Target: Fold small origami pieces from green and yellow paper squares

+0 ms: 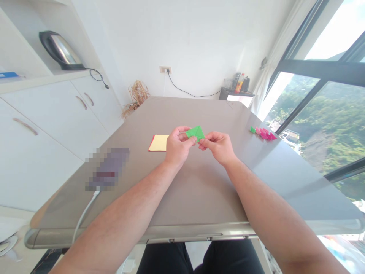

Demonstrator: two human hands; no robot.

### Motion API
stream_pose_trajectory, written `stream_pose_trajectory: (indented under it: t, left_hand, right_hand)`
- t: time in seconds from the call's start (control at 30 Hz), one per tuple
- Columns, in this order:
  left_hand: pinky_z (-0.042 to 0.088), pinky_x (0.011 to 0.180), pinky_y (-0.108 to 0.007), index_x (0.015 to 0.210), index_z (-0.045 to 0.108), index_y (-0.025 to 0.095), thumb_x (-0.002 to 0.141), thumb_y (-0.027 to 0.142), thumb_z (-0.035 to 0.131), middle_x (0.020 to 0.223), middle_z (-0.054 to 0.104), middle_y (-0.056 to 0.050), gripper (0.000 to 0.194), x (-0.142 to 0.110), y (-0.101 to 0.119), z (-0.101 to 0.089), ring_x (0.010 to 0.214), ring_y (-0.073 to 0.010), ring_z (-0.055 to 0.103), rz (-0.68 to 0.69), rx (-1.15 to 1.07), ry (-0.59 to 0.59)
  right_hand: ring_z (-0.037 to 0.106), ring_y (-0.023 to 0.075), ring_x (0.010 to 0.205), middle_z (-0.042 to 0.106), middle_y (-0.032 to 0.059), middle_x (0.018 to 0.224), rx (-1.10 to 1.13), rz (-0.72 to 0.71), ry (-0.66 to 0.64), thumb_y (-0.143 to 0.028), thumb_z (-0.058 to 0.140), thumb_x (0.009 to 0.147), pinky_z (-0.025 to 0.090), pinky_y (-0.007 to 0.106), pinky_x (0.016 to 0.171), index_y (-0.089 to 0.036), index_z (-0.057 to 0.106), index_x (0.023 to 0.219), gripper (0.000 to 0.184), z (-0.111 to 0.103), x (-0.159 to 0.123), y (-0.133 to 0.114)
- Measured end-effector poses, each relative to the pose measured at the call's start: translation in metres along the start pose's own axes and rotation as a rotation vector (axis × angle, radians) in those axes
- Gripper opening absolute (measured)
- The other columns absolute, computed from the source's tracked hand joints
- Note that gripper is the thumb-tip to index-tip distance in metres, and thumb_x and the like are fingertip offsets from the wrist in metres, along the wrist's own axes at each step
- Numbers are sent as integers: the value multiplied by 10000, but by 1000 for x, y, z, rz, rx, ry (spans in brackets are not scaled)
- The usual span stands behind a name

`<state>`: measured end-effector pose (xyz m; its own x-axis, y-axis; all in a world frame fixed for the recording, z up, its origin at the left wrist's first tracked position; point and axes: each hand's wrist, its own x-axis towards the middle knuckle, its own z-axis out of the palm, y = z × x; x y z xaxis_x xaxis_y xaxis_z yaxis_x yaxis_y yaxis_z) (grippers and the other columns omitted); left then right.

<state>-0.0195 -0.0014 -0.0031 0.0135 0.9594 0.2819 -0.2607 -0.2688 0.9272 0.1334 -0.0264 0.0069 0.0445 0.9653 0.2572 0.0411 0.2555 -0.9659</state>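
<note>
A small folded piece of green paper (196, 132), with creases across its face, is held up over the middle of the table. My left hand (179, 146) pinches its left side and lower edge, thumb in front. At its lower right corner, the thumb and fingers of my right hand (217, 145) are closed on the paper. Behind my left hand lies a stack of pale yellow paper (158, 143) with red edges, partly hidden by that hand.
Folded pink paper pieces (265, 134) and a green one (252, 130) sit near the table's right edge by the window. On the left lies a blurred-out flat object (110, 167) with a white cable (85, 213). The grey table (194, 110) reaches toward the wall.
</note>
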Motion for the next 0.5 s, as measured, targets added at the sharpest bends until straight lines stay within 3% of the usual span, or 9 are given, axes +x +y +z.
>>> stream_pose_trajectory:
  t: [0.3, 0.5]
  left_hand:
    - [540, 711, -331, 1054, 664, 195, 672, 234, 819, 819, 758, -35, 414, 1, -1, -3, 704, -177, 691, -28, 58, -44]
    - [539, 727, -340, 1025, 668, 199, 657, 222, 831, 794, 757, -28, 403, 1, -1, -4, 697, -180, 693, -41, 38, -40]
  right_hand:
    - [574, 141, 586, 658, -4, 604, -124, -48, 76, -358, 755, 736, 444, 296, 581, -209, 648, 665, 197, 1, 0, 4]
    - [589, 149, 597, 651, -6, 614, -92, -59, 64, -381, 748, 753, 480, 311, 604, -216, 660, 714, 191, 2, 0, 7]
